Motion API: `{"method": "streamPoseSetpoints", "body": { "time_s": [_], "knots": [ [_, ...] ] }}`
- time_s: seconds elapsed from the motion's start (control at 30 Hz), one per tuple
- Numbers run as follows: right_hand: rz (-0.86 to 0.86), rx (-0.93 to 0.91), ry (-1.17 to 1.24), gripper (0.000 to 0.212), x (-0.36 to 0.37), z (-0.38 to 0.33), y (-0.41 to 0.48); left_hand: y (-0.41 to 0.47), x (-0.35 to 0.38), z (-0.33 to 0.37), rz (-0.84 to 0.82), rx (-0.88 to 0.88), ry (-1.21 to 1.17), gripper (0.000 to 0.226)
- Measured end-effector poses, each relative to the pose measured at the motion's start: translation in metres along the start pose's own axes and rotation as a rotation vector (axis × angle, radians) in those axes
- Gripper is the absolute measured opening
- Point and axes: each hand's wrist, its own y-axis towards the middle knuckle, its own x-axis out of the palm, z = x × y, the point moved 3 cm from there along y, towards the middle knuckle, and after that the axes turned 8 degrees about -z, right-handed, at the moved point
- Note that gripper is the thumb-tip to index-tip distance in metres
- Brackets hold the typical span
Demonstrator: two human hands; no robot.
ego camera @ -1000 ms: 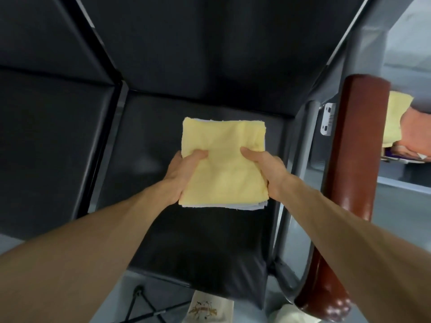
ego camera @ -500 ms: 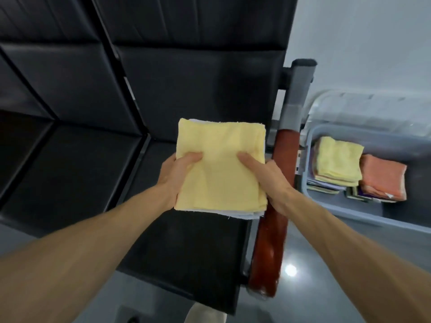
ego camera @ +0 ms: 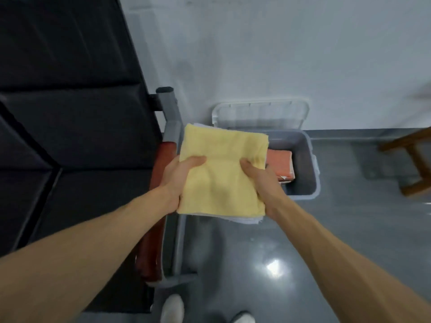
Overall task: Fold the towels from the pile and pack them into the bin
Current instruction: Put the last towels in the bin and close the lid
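Note:
A folded yellow towel [ego camera: 224, 173], with white layers showing under its near edge, is held flat in the air. My left hand [ego camera: 177, 178] grips its left side, thumb on top. My right hand [ego camera: 261, 180] grips its right side the same way. The towel hangs over the left part of the grey plastic bin [ego camera: 307, 173] on the floor. Inside the bin a folded orange towel [ego camera: 281, 165] lies at the right; the rest of the bin's inside is hidden behind the yellow towel.
A black bench seat [ego camera: 93, 197] with a red-brown armrest [ego camera: 154, 241] and grey metal frame [ego camera: 172, 127] stands to the left of the bin. The clear bin lid [ego camera: 258, 115] leans against the white wall. A wooden stool [ego camera: 415, 159] is at the far right. My white shoes [ego camera: 172, 308] show below.
Both hands carried the yellow towel rightward, from over the black seat past the armrest to above the bin. The view turned right with them.

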Motion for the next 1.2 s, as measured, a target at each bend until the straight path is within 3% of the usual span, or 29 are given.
{"method": "streamPoseSetpoints", "body": {
  "time_s": [0.07,0.17,0.33,0.47,0.57,0.77,0.93,1.2],
  "knots": [
    [0.0,-0.002,0.014,0.078,-0.023,-0.007,-0.005,0.005,0.024,-0.002,-0.031,-0.026,0.004,0.048],
    [0.019,0.006,0.008,0.072,-0.052,-0.024,0.001,0.022,0.053,0.005,-0.084,-0.067,0.006,0.051],
    [-0.014,0.099,0.012,0.049,-0.076,-0.051,0.041,0.067,0.075,0.027,-0.248,-0.125,-0.022,0.036],
    [-0.052,0.21,0.042,0.035,-0.084,-0.063,0.103,0.137,0.08,0.041,-0.283,-0.123,0.031,0.09],
    [-0.042,0.289,0.08,0.044,-0.088,-0.067,0.16,0.2,0.085,0.041,-0.293,-0.151,0.019,0.093],
    [-0.143,0.426,0.224,0.038,-0.112,-0.059,0.227,0.273,0.104,0.034,-0.297,-0.203,-0.004,0.059],
    [-0.131,0.493,0.3,0.049,-0.165,-0.04,0.265,0.319,0.144,0.01,-0.317,-0.317,0.004,0.086],
    [-0.103,0.503,0.282,0.048,-0.283,-0.009,0.332,0.388,0.249,-0.044,-0.33,-0.367,-0.051,0.074]
  ]
}}
